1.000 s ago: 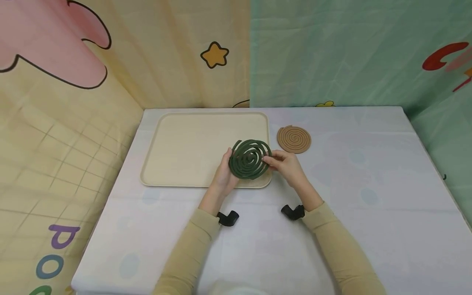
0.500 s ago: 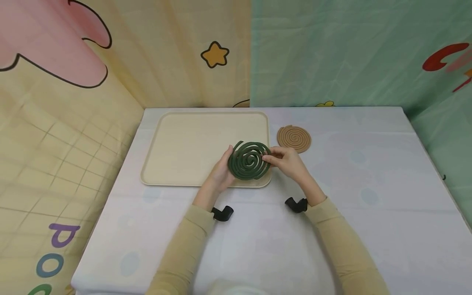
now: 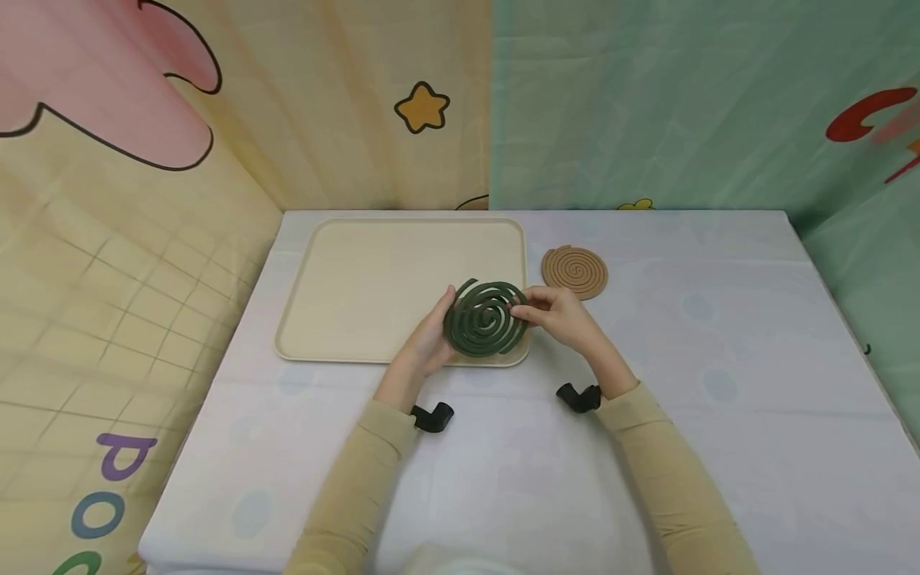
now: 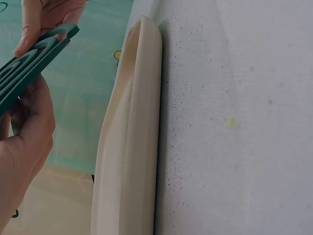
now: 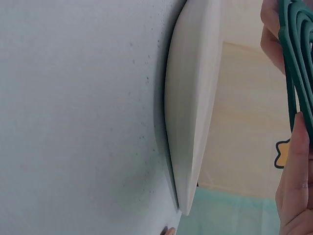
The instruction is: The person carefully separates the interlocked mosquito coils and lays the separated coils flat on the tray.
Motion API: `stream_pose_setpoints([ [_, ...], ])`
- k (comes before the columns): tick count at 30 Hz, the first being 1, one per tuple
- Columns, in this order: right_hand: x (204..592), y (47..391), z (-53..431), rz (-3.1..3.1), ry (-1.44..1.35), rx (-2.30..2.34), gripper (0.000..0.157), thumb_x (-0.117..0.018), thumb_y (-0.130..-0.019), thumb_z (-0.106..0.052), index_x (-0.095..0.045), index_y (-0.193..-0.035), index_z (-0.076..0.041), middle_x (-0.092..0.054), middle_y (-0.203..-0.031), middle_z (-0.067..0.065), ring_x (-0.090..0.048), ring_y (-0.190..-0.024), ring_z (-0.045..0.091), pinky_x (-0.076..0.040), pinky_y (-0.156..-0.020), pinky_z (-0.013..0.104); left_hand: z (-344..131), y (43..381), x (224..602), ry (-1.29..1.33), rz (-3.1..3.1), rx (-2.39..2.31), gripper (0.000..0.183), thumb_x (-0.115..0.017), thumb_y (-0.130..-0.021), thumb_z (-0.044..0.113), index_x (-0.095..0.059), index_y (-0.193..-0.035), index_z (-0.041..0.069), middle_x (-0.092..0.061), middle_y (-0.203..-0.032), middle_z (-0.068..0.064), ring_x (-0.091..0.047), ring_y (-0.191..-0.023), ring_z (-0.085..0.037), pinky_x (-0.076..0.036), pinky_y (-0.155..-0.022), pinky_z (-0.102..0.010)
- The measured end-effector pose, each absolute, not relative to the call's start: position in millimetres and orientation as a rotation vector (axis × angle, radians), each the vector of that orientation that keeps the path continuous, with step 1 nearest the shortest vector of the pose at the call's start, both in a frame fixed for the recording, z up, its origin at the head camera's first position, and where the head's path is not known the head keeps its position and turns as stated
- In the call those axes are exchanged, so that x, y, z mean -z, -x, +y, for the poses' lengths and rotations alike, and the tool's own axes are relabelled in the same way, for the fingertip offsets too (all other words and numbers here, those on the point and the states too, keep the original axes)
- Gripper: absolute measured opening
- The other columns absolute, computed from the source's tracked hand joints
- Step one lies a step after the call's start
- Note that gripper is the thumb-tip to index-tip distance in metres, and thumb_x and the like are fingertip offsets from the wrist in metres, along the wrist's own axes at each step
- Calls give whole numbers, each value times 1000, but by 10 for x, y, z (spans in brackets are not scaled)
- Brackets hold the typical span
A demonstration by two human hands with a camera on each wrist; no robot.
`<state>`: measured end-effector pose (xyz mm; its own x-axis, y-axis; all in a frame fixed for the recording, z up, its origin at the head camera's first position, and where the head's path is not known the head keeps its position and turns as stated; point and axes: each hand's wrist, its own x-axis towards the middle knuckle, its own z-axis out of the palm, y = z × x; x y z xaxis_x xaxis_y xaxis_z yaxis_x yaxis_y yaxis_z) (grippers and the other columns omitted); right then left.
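Holding a green spiral coil (image 3: 487,321) between two hands

The green spiral coil is hanging in the air, raised clear of the cream tray (image 3: 388,287) and, in the head view, covering part of its near right corner. The left hand (image 3: 430,343) is gripping it from the left, thumb along the edge and fingers bending beneath. The right hand (image 3: 564,318) is pinching its right side between thumb and fingers. The cream tray is lying flat on the white cloth (image 3: 719,335). Beyond the right hand, a brown spiral coil (image 3: 574,271) is resting on the cloth, just beside the tray. Further back, an orange star (image 3: 422,108) is showing on the backdrop (image 3: 611,96).
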<state>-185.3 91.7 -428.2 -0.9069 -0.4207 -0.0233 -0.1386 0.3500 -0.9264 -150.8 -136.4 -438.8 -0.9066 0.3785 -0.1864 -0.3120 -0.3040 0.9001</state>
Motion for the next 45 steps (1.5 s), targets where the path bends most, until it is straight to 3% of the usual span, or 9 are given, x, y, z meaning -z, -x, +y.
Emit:
stream_pose_setpoints([
  [7,4369,1874,897,2268,366,1665,23,-68,-93,-13,-68,-107,6,-72,-86,3,-66,-76,5,-60,-75,28,-1328,1480,4418,-43,1489,-2315,50,-16,-106,48,-49,-127,17,-62,-107,9,-57,-106,-5,-46,-95,-27],
  [14,4417,1903,894,2154,248,1753,29,-66,-95,-16,-65,-113,7,-69,-86,-10,-66,-79,4,-59,-79,31,-1311,1471,4443,3,1324,-2484,51,-12,-107,45,-56,-111,19,-67,-104,8,-59,-107,-7,-29,-115,-41],
  [20,4456,1895,862,2064,164,1876,31,-63,-97,-15,-62,-116,9,-68,-88,-13,-66,-83,4,-58,-81,30,-1293,1444,4455,20,1274,-2561,51,-11,-107,45,-53,-116,19,-65,-111,7,-58,-113,-8,-22,-122,-49],
  [28,4462,1856,798,1879,58,2057,10,-60,-98,-11,-63,-104,-3,-68,-85,-11,-66,-81,3,-56,-75,21,-1280,1430,4460,158,1322,-2632,51,-9,-107,46,-49,-120,18,-61,-116,5,-55,-120,-12,-27,-121,-43],
  [34,4466,1853,788,1813,7,2084,9,-60,-99,-14,-62,-103,-6,-69,-88,-7,-68,-81,4,-57,-76,21,-1356,1442,4485,203,1497,-2613,57,-9,-109,40,-39,-141,3,-52,-137,-10,-44,-137,-23,-34,-117,-35],
  [37,4456,1869,822,1858,-1,2053,16,-59,-99,-16,-61,-106,-2,-68,-89,-7,-66,-81,4,-56,-77,22,-1435,1446,4503,274,1676,-2570,49,-15,-110,30,-39,-137,-4,-50,-135,-16,-50,-130,-21,-43,-108,-25],
  [40,4440,1891,857,1931,-16,1996,21,-59,-100,-17,-59,-110,1,-67,-86,-10,-65,-80,4,-56,-77,23,-1538,1441,4506,399,1962,-2409,41,-22,-110,25,-46,-127,-4,-55,-117,-9,-56,-109,-12,-50,-90,-15],
  [43,4424,1913,876,1991,-26,1936,25,-58,-100,-16,-57,-116,3,-67,-81,-13,-65,-77,2,-56,-76,23,-1664,1436,4489,481,2201,-2186,42,-25,-109,27,-51,-122,-3,-56,-106,-7,-55,-98,-11,-50,-84,-17],
  [45,4419,1927,879,2026,-33,1905,30,-59,-99,-15,-55,-121,5,-67,-81,-13,-65,-75,2,-57,-75,22,-1754,1441,4468,502,2296,-2071,43,-26,-109,28,-53,-124,-3,-57,-110,-9,-54,-105,-14,-49,-92,-23],
])
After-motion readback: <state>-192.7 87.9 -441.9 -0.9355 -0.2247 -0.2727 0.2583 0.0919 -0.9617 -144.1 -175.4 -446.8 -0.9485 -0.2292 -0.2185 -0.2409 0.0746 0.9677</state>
